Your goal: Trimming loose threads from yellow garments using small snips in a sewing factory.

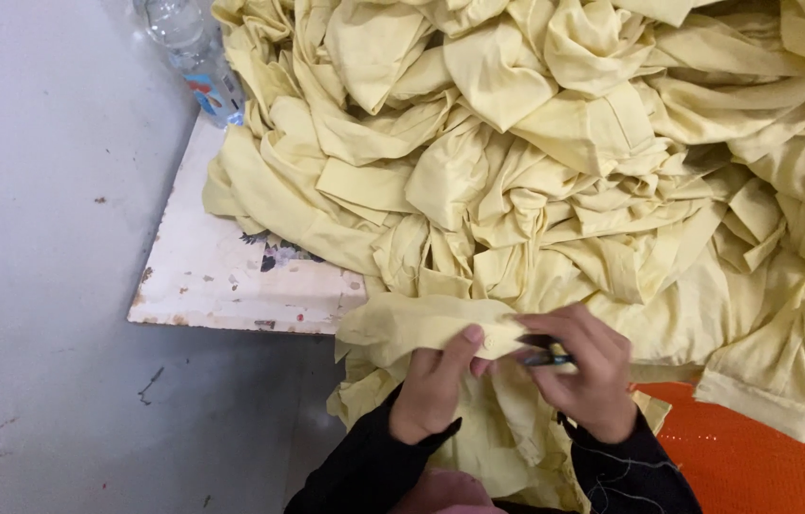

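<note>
My left hand (pixel 433 385) pinches a folded edge of a pale yellow garment (pixel 402 328) between thumb and fingers at the table's near edge. Just to the right, my right hand (pixel 585 373) is closed around a small dark tool (pixel 545 354), whose tip meets the same fabric edge close to my left thumb. Both hands come out of black sleeves at the bottom of the view. The rest of the garment hangs down below my hands.
A big heap of crumpled yellow garments (pixel 555 143) covers most of a worn white table (pixel 221 276). A clear plastic bottle (pixel 198 57) stands at the table's far left corner. An orange plastic seat (pixel 755 457) is at the lower right. Grey floor (pixel 40 286) lies on the left.
</note>
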